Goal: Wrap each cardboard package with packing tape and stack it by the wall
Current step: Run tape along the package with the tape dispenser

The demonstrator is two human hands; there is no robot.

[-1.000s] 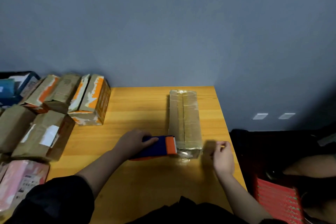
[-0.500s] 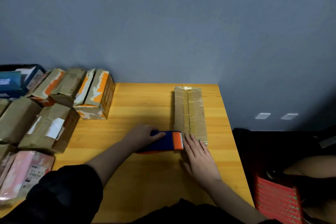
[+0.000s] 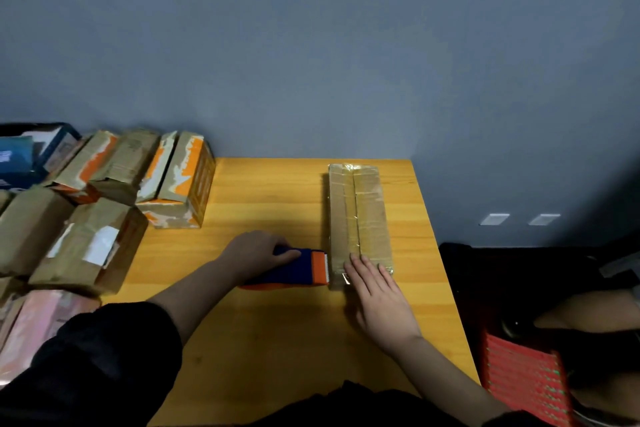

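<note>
Long cardboard package [image 3: 358, 218] at centre frame, axis toward the wall. Right hand [image 3: 379, 302] nearer, straight fingers pressing its near end; left hand [image 3: 254, 253] gripping tape dispenser [image 3: 298, 269] just left.

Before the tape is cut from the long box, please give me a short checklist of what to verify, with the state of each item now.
1. Box lies flat on the table: ok.
2. Right hand presses the box's near end with straight fingers: ok.
3. Left hand has a grip on the dispenser: ok.
4. Dispenser's orange blade end sits against the box's near left edge: ok.
5. Tape already cut from the roll: cannot tell.
6. Tape smooth at the near end: not ok, a loose wrinkle shows by the right fingertips.
</note>
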